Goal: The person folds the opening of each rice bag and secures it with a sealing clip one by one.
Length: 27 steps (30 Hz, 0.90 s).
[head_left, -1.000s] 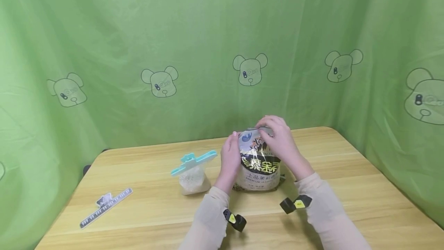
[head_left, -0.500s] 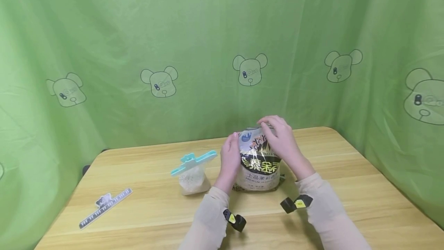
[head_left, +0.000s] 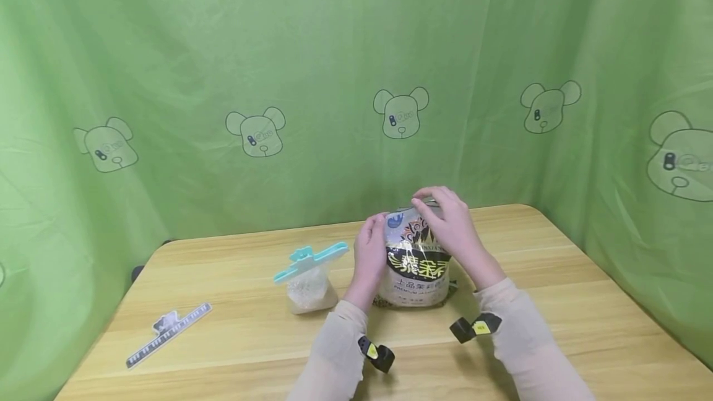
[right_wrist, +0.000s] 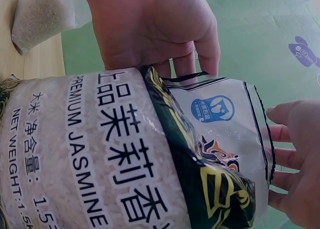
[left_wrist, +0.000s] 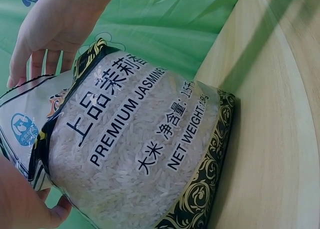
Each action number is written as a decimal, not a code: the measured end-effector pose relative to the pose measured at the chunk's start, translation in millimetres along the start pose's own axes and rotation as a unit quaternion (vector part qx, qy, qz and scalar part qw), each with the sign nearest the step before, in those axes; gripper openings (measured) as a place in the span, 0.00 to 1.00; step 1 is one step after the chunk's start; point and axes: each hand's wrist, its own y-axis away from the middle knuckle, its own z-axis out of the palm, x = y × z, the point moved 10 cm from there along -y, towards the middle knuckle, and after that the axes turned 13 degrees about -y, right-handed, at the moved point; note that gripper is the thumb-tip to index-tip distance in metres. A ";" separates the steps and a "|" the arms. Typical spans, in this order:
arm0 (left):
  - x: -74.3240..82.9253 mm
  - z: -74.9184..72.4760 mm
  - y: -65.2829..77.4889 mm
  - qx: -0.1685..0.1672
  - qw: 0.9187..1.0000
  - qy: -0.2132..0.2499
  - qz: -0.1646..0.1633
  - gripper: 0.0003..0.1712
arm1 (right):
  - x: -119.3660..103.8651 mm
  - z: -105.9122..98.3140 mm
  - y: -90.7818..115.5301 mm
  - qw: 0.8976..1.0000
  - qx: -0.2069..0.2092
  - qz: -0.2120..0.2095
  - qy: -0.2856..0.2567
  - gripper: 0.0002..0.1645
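A jasmine rice bag (head_left: 416, 265) stands upright on the desk (head_left: 239, 289), the left hand (head_left: 370, 252) curling its fingers round one side, the right hand (head_left: 450, 224) touching the top edge with fingers spread.

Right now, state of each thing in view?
Large rice bag: upright on the table; sealed or open, can't tell
Small rice bag: top clipped
Teal clip: closed across it
Piano-key clip: lying loose on the table
Left hand: touching the large bag's side
Right hand: at that bag's top
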 end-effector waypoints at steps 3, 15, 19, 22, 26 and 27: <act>-1.6 0.4 -0.6 0.000 1.000 0.002 -0.002 0.21 | 0.6 -0.1 0.1 1.000 -0.002 0.000 0.002 0.19; -1.4 2.0 -1.0 -0.001 1.000 -0.007 0.009 0.18 | 2.2 -0.9 0.5 1.000 -0.009 0.005 0.001 0.16; -2.2 2.5 -0.9 0.002 1.000 -0.019 0.005 0.17 | 3.1 -1.0 0.4 1.000 -0.012 0.007 0.004 0.16; -3.4 3.1 -1.2 0.000 1.000 -0.020 0.001 0.18 | 3.7 -1.1 0.3 1.000 -0.018 0.013 0.007 0.16; -4.7 3.9 -1.4 -0.006 1.000 -0.019 -0.001 0.18 | 5.1 -0.9 0.4 0.999 -0.032 0.021 0.014 0.15; -4.9 4.1 -1.5 -0.007 1.000 -0.018 -0.002 0.18 | 5.3 -1.1 0.4 0.999 -0.036 0.022 0.015 0.15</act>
